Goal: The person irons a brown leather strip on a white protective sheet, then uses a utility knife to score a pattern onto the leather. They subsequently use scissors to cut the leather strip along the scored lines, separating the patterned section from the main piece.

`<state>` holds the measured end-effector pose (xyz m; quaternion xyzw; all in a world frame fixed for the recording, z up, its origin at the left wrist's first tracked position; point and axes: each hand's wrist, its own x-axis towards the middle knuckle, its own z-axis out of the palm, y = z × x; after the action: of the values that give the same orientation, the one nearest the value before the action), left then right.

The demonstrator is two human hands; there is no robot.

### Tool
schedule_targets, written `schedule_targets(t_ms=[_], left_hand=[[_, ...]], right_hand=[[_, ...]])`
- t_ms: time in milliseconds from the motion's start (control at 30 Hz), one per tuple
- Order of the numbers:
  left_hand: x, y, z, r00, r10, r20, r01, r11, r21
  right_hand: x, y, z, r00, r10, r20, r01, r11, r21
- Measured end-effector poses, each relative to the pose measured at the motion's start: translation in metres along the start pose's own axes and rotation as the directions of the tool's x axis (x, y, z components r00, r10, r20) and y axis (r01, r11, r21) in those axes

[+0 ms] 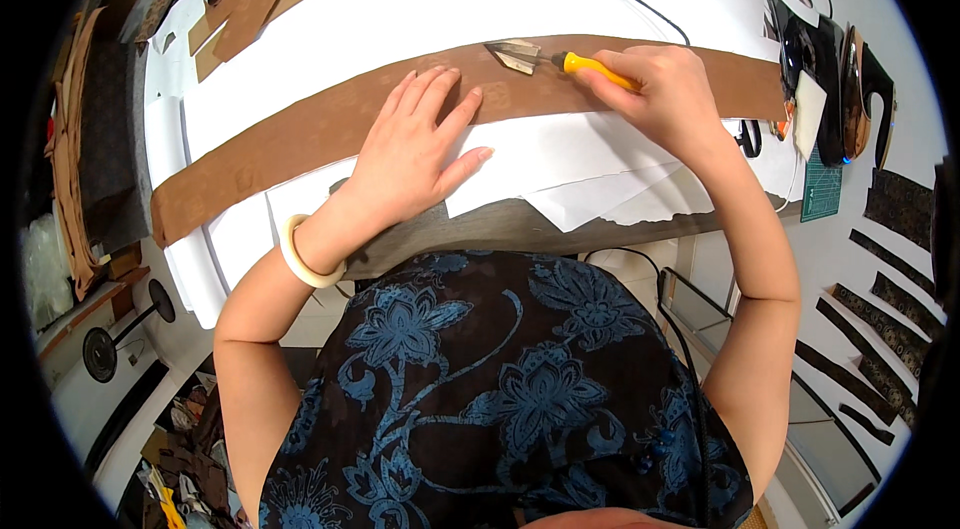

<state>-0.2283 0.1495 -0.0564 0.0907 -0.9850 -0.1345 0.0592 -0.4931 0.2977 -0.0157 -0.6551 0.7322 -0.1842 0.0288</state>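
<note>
Works tool [574, 63] over strip [320, 124], apparently.
Closes right hand [655, 94] round it; spreads empty left hand [412, 144] on strip; likely needs steady pressure next.

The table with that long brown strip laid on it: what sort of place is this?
Probably a leather or fabric workshop: a long brown strip lies spread out, the right hand holds a yellow-handled tool, and dark patterned cut pieces lie off to the right.
</note>
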Motion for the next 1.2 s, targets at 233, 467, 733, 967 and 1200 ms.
schedule_targets(t_ms=[233,467,733,967,1200], left_hand=[[0.017,0.007,0.008,0.997,0.077,0.028,-0.074,0.993,-0.091],[0.038,0.012,0.012,0.977,0.184,0.109,-0.168,0.976,-0.138],[0.04,0.015,0.014,0.968,0.18,0.176,-0.165,0.982,-0.095],[0.038,0.013,0.007,0.966,0.151,0.211,-0.134,0.986,-0.096],[0.044,0.018,0.006,0.966,0.121,0.229,-0.096,0.988,-0.117]], right_hand=[[-0.01,0.012,-0.006,1.0,0.012,-0.004,-0.012,1.0,-0.014],[-0.02,0.027,-0.015,1.0,0.009,-0.02,-0.01,1.0,-0.013],[-0.031,0.041,-0.022,0.999,0.036,0.001,-0.036,0.999,-0.021],[-0.036,0.059,-0.033,0.999,0.031,0.045,-0.031,0.999,0.005],[-0.031,0.061,-0.035,0.998,0.033,0.047,-0.036,0.997,0.068]])
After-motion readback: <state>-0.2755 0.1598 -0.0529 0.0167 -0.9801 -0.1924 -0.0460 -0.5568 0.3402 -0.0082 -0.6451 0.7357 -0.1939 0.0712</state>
